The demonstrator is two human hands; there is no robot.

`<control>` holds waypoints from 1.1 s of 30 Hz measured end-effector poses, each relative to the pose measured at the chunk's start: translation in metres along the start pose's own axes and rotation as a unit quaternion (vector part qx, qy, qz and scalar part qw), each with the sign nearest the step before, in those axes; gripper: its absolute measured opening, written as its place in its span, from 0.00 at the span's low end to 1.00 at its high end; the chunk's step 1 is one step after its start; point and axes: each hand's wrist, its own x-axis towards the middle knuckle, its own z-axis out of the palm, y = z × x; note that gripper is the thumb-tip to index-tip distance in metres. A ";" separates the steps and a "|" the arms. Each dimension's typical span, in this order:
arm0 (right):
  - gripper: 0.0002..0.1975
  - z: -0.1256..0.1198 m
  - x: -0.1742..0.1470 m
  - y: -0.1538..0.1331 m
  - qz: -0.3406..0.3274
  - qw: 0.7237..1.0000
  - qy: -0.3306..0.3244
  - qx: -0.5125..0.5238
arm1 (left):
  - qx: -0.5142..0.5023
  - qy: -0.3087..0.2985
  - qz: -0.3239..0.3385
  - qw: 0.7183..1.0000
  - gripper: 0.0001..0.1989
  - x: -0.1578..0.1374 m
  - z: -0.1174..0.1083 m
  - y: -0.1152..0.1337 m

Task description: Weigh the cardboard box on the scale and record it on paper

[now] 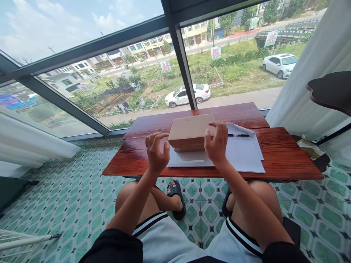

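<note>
- Left: white curtain (33, 146) at the window edge, green patterned floor tiles (71, 204) below.
- Left hand (157, 151) raised just off the left end of the cardboard box (189, 132), fingers curled and spread loose, holding nothing; looks apart from the box, maybe brushing it, hard to tell.
- Box lies flat at the middle of the red wooden table (285, 153), on top of white paper sheets (241, 155).
- Right hand (216, 144) on the box's right end, fingers hooked over the top edge, thumb down the side: a pinch on the lid edge.
- Step, as I judge it: squaring up or opening the box, right hand steadying.
- Next move likely calls for the left hand to close on its end so both sides are gripped evenly.
- Right: black pen (239, 135) lying on the paper just beside the box, white curtain beyond.
</note>
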 end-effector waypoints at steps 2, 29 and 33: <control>0.14 0.006 -0.002 0.007 0.061 0.998 0.009 0.024 | -0.021 0.011 -0.083 0.996 0.15 -0.004 0.009 -0.006; 0.29 0.027 -0.022 0.014 0.326 0.931 0.040 0.159 | -0.337 -0.068 -0.407 0.846 0.25 -0.019 0.056 0.003; 0.29 0.029 -0.023 0.014 0.322 0.932 0.043 0.159 | -0.351 -0.063 -0.423 0.833 0.24 -0.020 0.058 0.000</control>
